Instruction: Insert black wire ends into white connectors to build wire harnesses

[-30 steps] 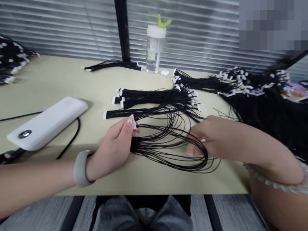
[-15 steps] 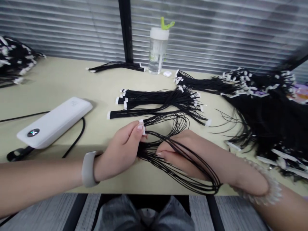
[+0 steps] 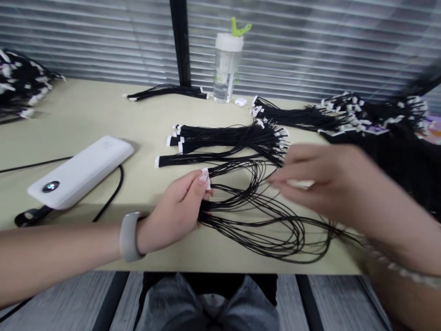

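My left hand [image 3: 184,195] is closed round a black wire harness [image 3: 262,230], its thumb pressed on the white connector [image 3: 207,178] at the end. From there the wires loop out to the right over the table. Blurred by motion, my right hand [image 3: 320,179] is above the loops, thumb and fingertips pinched together at a thin black wire. Just beyond the hands, several bundled harnesses [image 3: 213,135] with white connectors lie side by side. The far ends of the held wires pass under my right forearm.
A white power bank [image 3: 82,172] with a black cable lies at left. A water bottle [image 3: 227,69] stands at the back beside a small white case [image 3: 240,101]. Piles of harnesses lie at far left [image 3: 24,82] and right [image 3: 396,151]. A single bundle [image 3: 165,92] lies at the back.
My right hand has come out of the wire loops and moved right and up. The loops now spread wider across the table. My left hand keeps its grip in nearly the same place.
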Tool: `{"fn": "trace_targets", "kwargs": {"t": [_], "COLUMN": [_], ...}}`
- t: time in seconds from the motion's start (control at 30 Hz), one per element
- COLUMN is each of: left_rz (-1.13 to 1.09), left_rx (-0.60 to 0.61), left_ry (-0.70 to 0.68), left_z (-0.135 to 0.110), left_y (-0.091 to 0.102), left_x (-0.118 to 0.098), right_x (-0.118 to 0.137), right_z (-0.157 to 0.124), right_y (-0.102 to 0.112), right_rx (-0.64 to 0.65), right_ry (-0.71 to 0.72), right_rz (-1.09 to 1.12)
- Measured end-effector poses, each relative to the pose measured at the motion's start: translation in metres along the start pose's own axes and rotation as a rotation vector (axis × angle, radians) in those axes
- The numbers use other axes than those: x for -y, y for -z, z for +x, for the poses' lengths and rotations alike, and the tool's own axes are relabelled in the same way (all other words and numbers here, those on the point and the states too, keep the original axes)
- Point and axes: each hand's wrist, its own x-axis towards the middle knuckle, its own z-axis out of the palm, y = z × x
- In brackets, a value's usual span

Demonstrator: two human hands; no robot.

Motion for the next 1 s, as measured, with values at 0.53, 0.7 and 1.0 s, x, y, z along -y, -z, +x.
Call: {"fn": "trace_targets", "kwargs": {"t": [0.53, 0.7, 1.0], "left_rz": [0.075, 0.069, 0.092], "left_rx": [0.049, 0.079, 0.149], "left_ry": [-0.035, -0.080, -0.116], "left_z": [-0.001, -0.002, -0.003], "left_y": [0.001, 0.002, 0.003], "left_x": [-0.002, -0.004, -0.003], "right_x": [-0.005, 0.026, 0.034], "right_z": [0.010, 0.012, 0.015], "right_y": [-0.004, -0.027, -0.046], "right_rx": [-0.411, -0.132, -0.119], "right_ry": [-0.334, -0.112, -0.126], "right_rz": [0.789, 0.333, 0.124]}}
